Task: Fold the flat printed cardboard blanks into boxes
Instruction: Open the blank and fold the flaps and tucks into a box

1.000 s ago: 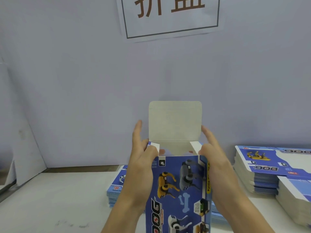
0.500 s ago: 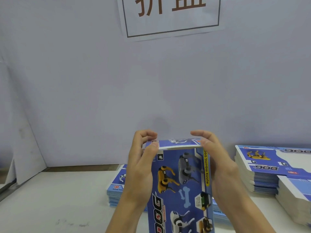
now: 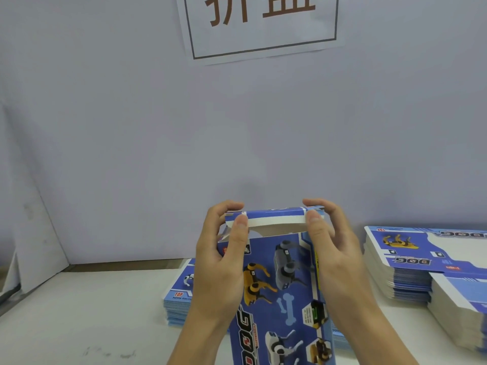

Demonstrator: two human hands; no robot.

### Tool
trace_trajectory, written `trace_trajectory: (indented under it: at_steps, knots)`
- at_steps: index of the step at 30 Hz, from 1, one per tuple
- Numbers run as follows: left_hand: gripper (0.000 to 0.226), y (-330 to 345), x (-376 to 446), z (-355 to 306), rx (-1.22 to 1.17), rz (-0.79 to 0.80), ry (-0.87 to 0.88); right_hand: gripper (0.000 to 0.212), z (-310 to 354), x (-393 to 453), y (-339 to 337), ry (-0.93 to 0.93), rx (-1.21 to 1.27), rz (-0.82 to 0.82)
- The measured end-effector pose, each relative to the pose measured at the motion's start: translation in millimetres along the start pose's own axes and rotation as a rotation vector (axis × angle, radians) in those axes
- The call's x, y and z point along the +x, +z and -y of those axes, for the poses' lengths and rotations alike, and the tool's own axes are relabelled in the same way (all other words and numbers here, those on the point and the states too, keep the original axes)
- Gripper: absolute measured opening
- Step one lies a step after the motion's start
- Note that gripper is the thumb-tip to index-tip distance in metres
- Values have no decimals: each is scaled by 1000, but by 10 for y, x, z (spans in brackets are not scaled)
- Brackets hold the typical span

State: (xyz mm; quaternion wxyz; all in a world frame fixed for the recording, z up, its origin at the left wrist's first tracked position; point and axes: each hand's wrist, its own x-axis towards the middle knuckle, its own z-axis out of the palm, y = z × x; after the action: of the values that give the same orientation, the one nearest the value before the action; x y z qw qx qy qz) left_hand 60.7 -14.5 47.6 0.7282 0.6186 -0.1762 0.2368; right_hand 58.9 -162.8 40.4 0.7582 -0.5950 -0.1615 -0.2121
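Note:
I hold a blue printed box [image 3: 284,291] upright in front of me, its face showing robot dogs and a bone. Its top lid flap [image 3: 274,218] is bent forward over the opening, with the white tuck edge showing and a dark gap below it. My left hand [image 3: 224,262] grips the box's upper left corner, thumb pressing on the flap's left end. My right hand [image 3: 334,259] grips the upper right corner, thumb on the flap's right end. The box's lower end is cut off by the frame.
A stack of flat blue blanks [image 3: 179,304] lies on the white table [image 3: 79,320] behind my left arm. Taller piles of blanks [image 3: 421,262] stand at the right. A grey wall with a paper sign [image 3: 261,25] rises close behind.
The lid flap, upright a second ago, has been folded down over the opening. Both thumbs now press its tuck edge forward, and the box sits slightly lower.

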Motion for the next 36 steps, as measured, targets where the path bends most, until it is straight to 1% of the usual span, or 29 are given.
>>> trace_trajectory:
  at_steps: [5, 7, 10, 13, 17, 18, 20, 21, 23, 24, 26, 27, 28, 29, 30, 32, 34, 35, 36]
  knots:
    - [30, 33, -7, 15, 26, -16, 9, 35, -16, -13, 52, -24, -54, -61]
    - [32, 38, -14, 5, 11, -11, 9, 34, -13, -18, 69, -30, -102, -45]
    - [28, 42, -15, -22, 2, -15, 14, 41, -13, -20, 72, -24, -75, 1]
    - [24, 44, -20, -24, 10, -15, 28, 32, 5, -18, 55, -22, -51, 19]
    - [17, 68, -20, -31, 48, -33, 52, 31, 1, -8, 55, -37, -36, -7]
    - [20, 70, -19, -37, 49, -31, 48, 31, -1, -6, 57, -38, -39, -7]
    - [36, 43, -18, -42, 25, 11, 13, 37, -7, 0, 57, -15, -41, -29]
    - [45, 9, -17, -39, 12, 49, -15, 41, -15, 3, 47, 3, -40, -60]
    - [63, -101, -4, -31, 32, 154, -94, 50, -1, 28, 20, 26, -32, -200]
    - [69, -173, 3, -31, 54, 237, -153, 58, 3, 47, -8, 26, -11, -294]
    - [78, -340, 17, -41, 132, 462, -284, 74, 10, 98, -127, 35, 86, -479]
    - [81, -415, 20, -49, 189, 572, -325, 75, 29, 108, -193, 54, 155, -560]
    - [82, -476, 23, -52, 248, 645, -342, 70, 43, 112, -273, 90, 261, -602]
    - [80, -527, 28, -54, 293, 679, -351, 60, 36, 112, -369, 142, 418, -598]
    - [79, -571, 34, -65, 315, 699, -361, 52, 40, 95, -448, 184, 530, -598]
    - [74, -641, 53, -91, 342, 756, -350, 42, 41, 54, -575, 217, 613, -665]
    - [64, -692, 70, -123, 326, 770, -287, 48, -24, 26, -692, 239, 650, -780]
    - [58, -710, 88, -128, 298, 700, -218, 45, -48, 15, -733, 266, 670, -802]
    - [53, -727, 116, -137, 242, 547, -138, 40, -82, 8, -752, 306, 669, -805]
